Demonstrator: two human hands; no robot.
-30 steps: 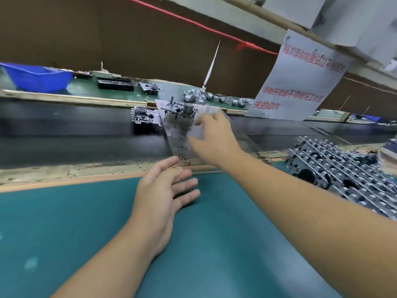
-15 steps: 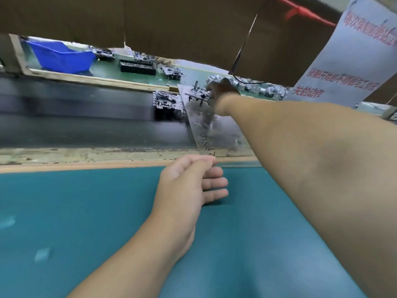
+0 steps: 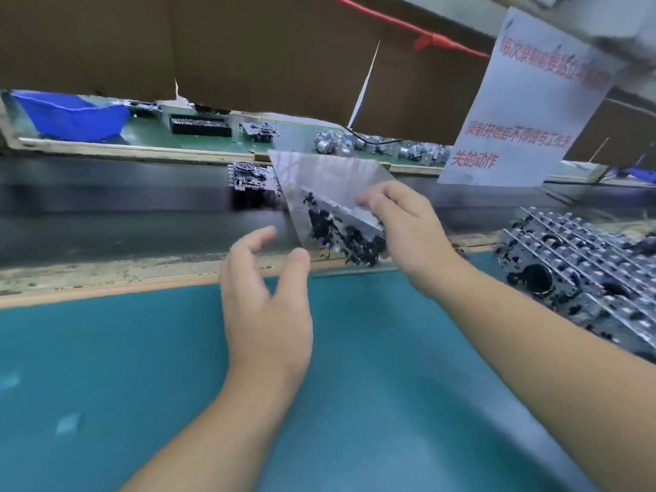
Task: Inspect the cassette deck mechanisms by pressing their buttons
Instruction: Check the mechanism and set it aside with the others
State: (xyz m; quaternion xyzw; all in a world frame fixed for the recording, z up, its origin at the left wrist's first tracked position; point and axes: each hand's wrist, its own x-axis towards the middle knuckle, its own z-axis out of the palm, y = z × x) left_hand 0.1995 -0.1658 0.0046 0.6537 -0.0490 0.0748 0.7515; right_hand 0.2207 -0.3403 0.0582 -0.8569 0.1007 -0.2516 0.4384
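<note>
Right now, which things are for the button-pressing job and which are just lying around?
For the job:
right hand gripping a cassette deck
left hand, open below it
deck on the belt
stack of decks

Lying about:
blue bin
paper notice
red cord

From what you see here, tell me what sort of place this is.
Probably an electronics assembly line: a conveyor belt carries a cassette mechanism, more are stacked at the right, and the right hand holds one.

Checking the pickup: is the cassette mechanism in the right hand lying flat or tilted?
Tilted. The right hand grips the cassette mechanism off the green mat, its metal face slanting down toward the right.
</note>
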